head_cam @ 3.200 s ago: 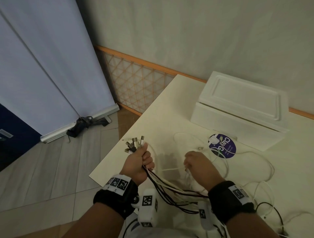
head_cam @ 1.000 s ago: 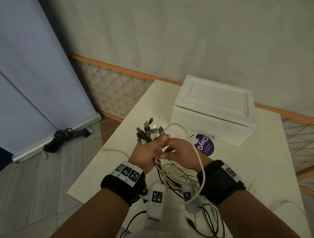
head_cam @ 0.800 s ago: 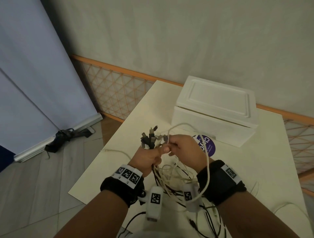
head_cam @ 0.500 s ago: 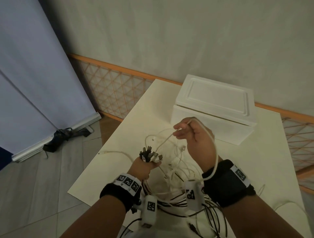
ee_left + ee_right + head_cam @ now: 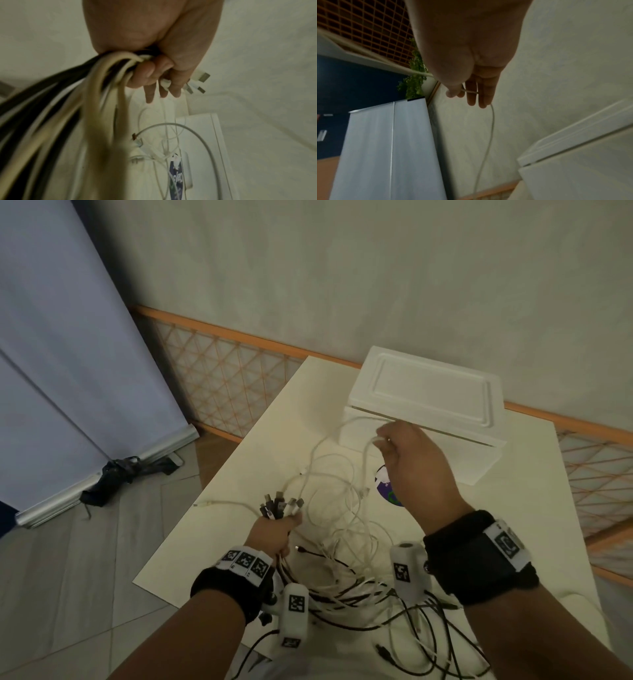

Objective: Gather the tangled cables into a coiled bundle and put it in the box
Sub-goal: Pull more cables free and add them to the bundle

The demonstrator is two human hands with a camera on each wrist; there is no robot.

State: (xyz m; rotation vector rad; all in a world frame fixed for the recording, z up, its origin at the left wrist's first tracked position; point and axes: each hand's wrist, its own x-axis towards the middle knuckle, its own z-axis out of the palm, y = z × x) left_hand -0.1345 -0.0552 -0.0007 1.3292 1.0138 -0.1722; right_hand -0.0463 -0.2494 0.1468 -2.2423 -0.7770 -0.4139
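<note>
A loose tangle of black and white cables sprawls over the near end of a pale table, with many plug ends gathered together and standing up out of the person's left hand. That hand is closed in a fist around the bunch, and the wrist view shows the fingers curled tight over the strands. The right hand is lifted up and away toward the far side, thumb and fingers pinching a single white cable whose slack arcs back down into the heap. The white box sits at the far end of the table by the wall, its lid on, so the bundle is not yet inside. The step looks like drawing one strand free to lay it into the coil; doing it well probably means a slow, steady pull while the fist stays firm, stopping if a knot tightens. Several black loops trail near the table's front edge and could slide off. There is open tabletop between the tangle and the box, where a round purple sticker lies. Floor and a lattice panel lie off to the left.
</note>
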